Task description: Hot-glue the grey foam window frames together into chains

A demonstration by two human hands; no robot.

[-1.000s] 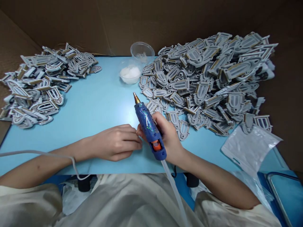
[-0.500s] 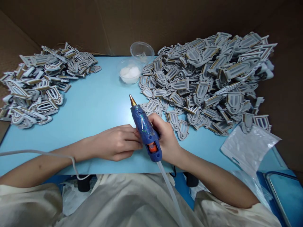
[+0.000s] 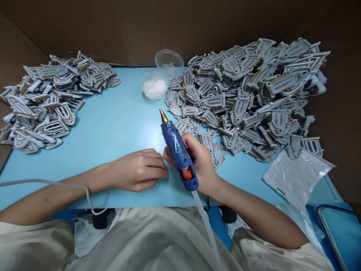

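A blue glue gun (image 3: 177, 148) with a brass-coloured nozzle is gripped in my right hand (image 3: 201, 162), its tip pointing away from me and a little left. A clear glue stick (image 3: 207, 226) trails out of its back end toward my lap. Close by on the left, my left hand (image 3: 143, 170) is closed above the blue table (image 3: 118, 131), back of the hand up. Its fingertips are tucked under, so whatever they may pinch is hidden. A narrow space separates the left hand from the glue gun.
Grey arch-shaped pieces lie in a big heap (image 3: 239, 98) on the right and a smaller heap (image 3: 45, 101) on the left. Two clear tubs, one a tub of white material (image 3: 154, 88), stand at the back. A plastic bag (image 3: 296, 177) lies at right; a grey cord (image 3: 45, 181) crosses my left forearm.
My right hand has shifted slightly right with the glue gun, away from my left hand, opening a gap between them. The left hand has hardly moved.
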